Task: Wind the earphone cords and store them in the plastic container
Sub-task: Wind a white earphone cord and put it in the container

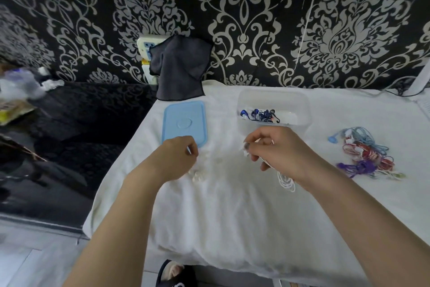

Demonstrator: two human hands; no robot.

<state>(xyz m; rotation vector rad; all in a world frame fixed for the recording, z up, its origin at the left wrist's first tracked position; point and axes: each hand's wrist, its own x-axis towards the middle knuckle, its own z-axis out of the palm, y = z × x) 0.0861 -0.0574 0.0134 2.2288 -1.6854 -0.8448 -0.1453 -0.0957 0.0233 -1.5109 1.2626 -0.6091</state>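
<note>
I see a white-covered worktop [232,217] with a clear container [300,110] at the back, a blue cord [264,115] wound inside it. The blue lid [185,121] lies just left. Tangled cords [365,154] sit well right. My right hand [277,149] pinches a white cord [285,181] whose loops hang below; my left hand [176,156] curls, pinching its other end.

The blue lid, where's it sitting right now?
The blue lid lies flat on the white cloth, left of the clear container, just beyond the left hand.
</note>
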